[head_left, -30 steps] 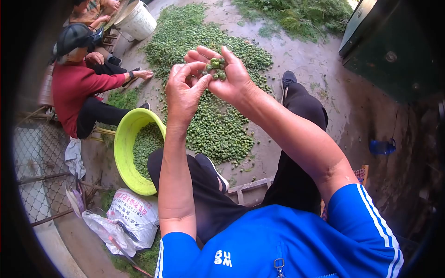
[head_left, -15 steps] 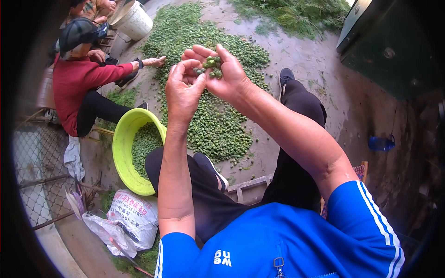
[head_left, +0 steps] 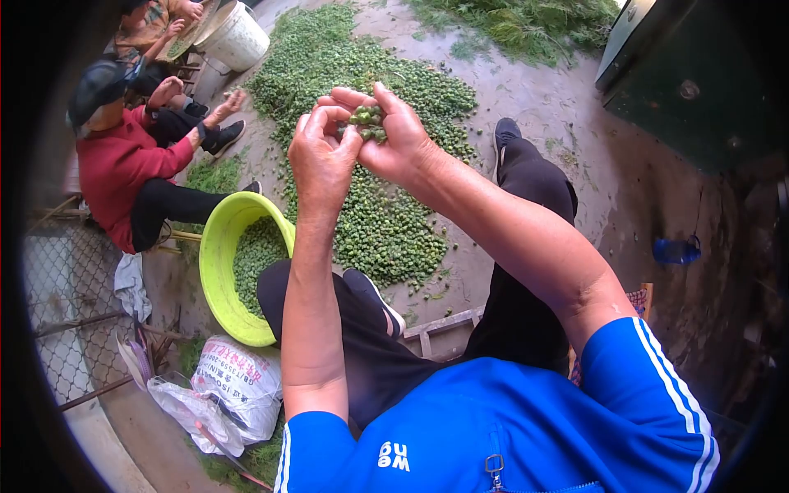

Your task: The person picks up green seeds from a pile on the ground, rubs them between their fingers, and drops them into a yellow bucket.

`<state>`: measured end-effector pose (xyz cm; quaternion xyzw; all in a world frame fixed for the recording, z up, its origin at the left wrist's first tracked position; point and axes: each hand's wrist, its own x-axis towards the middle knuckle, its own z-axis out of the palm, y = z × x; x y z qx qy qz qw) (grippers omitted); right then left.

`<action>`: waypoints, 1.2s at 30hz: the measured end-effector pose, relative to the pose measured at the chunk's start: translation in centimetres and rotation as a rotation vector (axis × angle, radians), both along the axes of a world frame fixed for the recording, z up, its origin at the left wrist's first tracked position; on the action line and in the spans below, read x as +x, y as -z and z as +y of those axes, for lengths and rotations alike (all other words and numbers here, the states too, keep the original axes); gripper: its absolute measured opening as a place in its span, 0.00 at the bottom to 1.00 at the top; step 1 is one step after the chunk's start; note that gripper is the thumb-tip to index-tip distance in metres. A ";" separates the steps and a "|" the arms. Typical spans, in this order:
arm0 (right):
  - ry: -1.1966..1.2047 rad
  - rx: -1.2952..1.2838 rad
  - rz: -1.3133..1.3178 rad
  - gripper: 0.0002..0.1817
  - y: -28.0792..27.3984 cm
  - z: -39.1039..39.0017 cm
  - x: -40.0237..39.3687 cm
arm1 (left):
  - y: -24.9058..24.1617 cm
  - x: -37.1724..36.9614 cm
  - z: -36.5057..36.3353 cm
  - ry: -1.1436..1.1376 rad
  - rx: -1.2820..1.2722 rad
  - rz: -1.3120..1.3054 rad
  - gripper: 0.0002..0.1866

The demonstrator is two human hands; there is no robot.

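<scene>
- Below your raised hands, the wide spread of green fruits (head_left: 362, 148) is covering the concrete ground (head_left: 567, 123), stretching from just under your grip out toward the white bucket (head_left: 234, 37) at the far end.
- Down to the left of your grip, the lime-green basin (head_left: 215, 271) is sitting beside your knee, partly filled with the same green pieces.
- Further left of your hands, another person in a red top (head_left: 123, 168) is sitting low and reaching toward the pile; their hands are well apart from yours.
- Lower still, near your left elbow, a printed white sack (head_left: 238, 378) is lying on the ground.
- Your right hand (head_left: 403, 144) is cupping a small cluster of green fruits (head_left: 366, 122), palm half-curled, fingers bent loosely around it rather than clamped.
- Your left hand (head_left: 322, 160) is pressing in against the cluster from the left, thumb and fingertips pinching at its near edge; exactly which piece it is gripping is too small to tell.
- You seem to be picking single fruits off the cluster, so the step in hand looks like stripping or sorting.
- Your next move is probably calling for a firm pinch and a short pull away from the cupped palm, while the right hand is keeping the rest from spilling.
</scene>
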<state>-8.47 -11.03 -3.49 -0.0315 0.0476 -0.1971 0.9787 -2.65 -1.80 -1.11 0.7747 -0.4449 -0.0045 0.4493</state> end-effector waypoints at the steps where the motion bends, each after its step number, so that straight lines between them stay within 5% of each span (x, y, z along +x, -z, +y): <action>1: -0.011 0.007 -0.014 0.31 0.0 0.0 0.0 | 0.1 0.2 0.1 0.021 -0.011 0.027 0.10; 11: -0.021 -0.084 0.009 0.30 0.6 0.3 -0.2 | -0.5 0.1 0.4 0.066 0.104 -0.085 0.09; 14: -0.033 -0.030 -0.002 0.30 0.5 0.0 -0.1 | -0.1 0.6 0.4 0.070 -0.026 0.047 0.11; 16: -0.038 -0.017 -0.011 0.31 0.4 -0.2 -0.1 | -0.4 1.9 1.0 0.268 -0.234 0.392 0.10; 18: -0.053 0.004 -0.030 0.32 0.2 -0.3 -0.2 | -1.5 3.2 2.5 0.147 -0.200 0.389 0.09; 24: -0.003 -0.105 -0.045 0.35 -0.8 -0.2 -0.5 | -1.5 13.8 13.9 -0.184 -0.083 -0.068 0.11; 26: -0.010 -0.143 -0.034 0.35 -1.0 -0.1 -0.7 | -2.3 15.5 18.7 -0.498 0.468 -0.438 0.19; 28: -0.002 -0.160 -0.044 0.35 -0.7 -0.1 -0.6 | -2.3 15.3 21.2 -0.633 0.659 -0.809 0.25; 31: -0.036 -0.035 -0.049 0.33 -0.5 0.0 -0.1 | -3.6 12.8 19.7 -0.544 0.595 -0.848 0.24; 36: -0.001 -0.081 -0.040 0.16 0.7 -0.8 0.2 | -2.6 10.4 12.3 -0.302 0.525 -0.826 0.22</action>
